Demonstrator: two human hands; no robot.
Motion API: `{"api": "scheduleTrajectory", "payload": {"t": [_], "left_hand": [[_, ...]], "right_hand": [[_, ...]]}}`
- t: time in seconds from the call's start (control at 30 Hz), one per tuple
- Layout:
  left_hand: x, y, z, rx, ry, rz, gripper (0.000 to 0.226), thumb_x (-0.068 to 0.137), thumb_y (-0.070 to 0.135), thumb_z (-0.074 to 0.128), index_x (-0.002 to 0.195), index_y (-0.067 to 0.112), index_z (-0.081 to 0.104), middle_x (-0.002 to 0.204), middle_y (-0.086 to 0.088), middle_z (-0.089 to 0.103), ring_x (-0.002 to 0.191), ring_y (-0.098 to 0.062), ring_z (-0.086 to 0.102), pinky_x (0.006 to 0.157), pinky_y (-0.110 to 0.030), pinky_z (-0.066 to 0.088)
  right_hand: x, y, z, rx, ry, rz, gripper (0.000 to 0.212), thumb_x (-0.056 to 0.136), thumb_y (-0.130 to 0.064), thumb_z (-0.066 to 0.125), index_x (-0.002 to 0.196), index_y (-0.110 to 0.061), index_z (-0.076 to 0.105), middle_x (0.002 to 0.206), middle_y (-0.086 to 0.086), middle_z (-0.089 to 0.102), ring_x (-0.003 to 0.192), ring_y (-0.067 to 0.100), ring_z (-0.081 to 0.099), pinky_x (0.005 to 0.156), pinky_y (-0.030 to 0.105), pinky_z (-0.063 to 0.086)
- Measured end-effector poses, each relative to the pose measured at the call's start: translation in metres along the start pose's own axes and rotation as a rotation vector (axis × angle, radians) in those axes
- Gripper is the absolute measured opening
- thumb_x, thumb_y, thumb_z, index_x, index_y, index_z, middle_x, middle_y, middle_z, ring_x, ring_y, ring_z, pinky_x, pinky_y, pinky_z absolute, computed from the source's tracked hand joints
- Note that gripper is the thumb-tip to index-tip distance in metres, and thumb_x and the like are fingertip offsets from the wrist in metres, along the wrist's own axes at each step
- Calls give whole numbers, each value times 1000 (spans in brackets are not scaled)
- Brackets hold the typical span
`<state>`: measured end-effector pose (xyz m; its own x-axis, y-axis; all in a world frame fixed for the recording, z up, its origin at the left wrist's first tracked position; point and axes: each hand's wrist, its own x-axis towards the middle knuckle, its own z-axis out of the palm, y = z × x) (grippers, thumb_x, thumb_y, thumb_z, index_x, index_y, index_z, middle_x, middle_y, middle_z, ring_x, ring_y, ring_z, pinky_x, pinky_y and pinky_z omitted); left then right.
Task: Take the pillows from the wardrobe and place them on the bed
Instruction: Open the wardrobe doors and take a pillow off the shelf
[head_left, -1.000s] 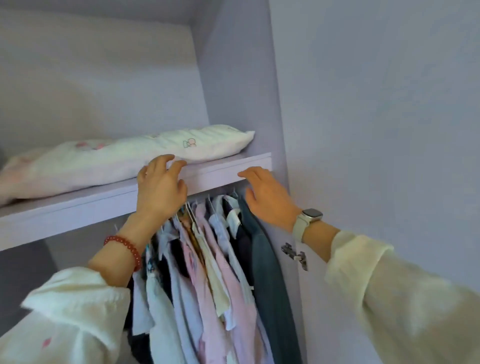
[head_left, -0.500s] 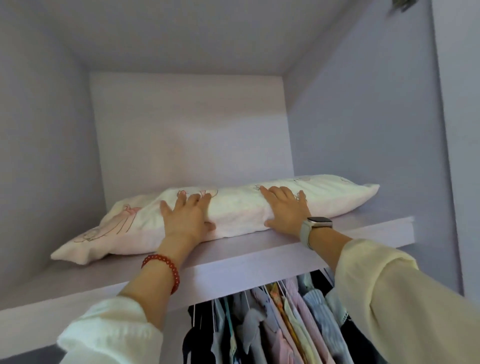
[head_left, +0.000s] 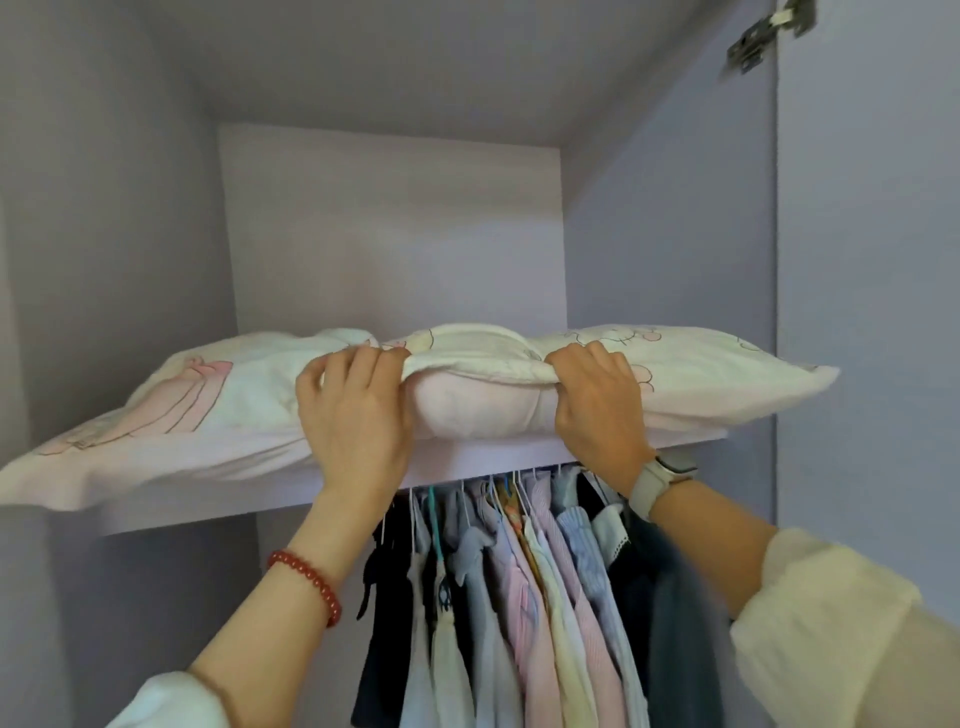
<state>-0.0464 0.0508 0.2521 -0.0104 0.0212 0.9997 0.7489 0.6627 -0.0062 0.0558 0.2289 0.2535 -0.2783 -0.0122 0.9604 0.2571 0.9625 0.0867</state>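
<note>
Head camera is looking up into an open lilac wardrobe (head_left: 670, 249), where a long printed pillow (head_left: 701, 374) is lying across the upper shelf (head_left: 483, 460), its front edge already overhanging the shelf lip. Both hands are gripping that front edge near the middle: the left hand (head_left: 353, 415) is curling its fingers over the top of the pillow with the palm against the front, and the right hand (head_left: 597, 400) is bunching the cover and filling in a closed fist just beside it. Between the two hands the stuffing is bulging out in a soft roll, which suggests a light, very squashy pillow with a loose cotton-like cover, not slippery and not fragile.

Because both grips are sitting close together at the centre, the long ends are likely to droop once the pillow is leaving the shelf; the left end (head_left: 67, 467) is already sagging past the shelf edge. Taking hold wider apart, or scooping an arm beneath the middle, would probably be carrying it more tidily. Only one pillow is showing on the shelf from this angle.

Below the shelf, shirts (head_left: 535, 597) are hanging close together on hangers. A red bead bracelet (head_left: 306, 577) is sitting on the left wrist and a pale watch (head_left: 657, 480) on the right. No bed is showing.
</note>
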Motion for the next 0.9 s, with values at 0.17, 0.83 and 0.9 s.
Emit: {"api": "scheduleTrajectory", "payload": {"t": [0.17,0.83,0.9], "left_hand": [[-12,41,-89,-44,147,-20,23,71,-6,55,89,4,66,83,-15,69,80,-32,63,83,-37,29],[-137,283,-192,-819,-479,244,20,63,-8,56,76,5,66,66,-15,66,62,-32,63,69,-38,34],[-174,327,-215,-974,-649,207,19,67,-6,51,77,2,65,70,-20,67,67,-36,63,67,-43,42]], "right_hand": [[-40,-33,-108,27,165,-36,29,67,5,35,79,-2,59,65,12,59,58,28,52,59,31,23],[-293,-8,-387,-357,-204,833,16,75,2,52,86,-6,58,85,15,64,81,36,59,62,40,44],[-325,-10,-433,-518,-271,904,16,76,-4,52,89,-8,60,89,13,64,86,35,58,64,38,41]]}}
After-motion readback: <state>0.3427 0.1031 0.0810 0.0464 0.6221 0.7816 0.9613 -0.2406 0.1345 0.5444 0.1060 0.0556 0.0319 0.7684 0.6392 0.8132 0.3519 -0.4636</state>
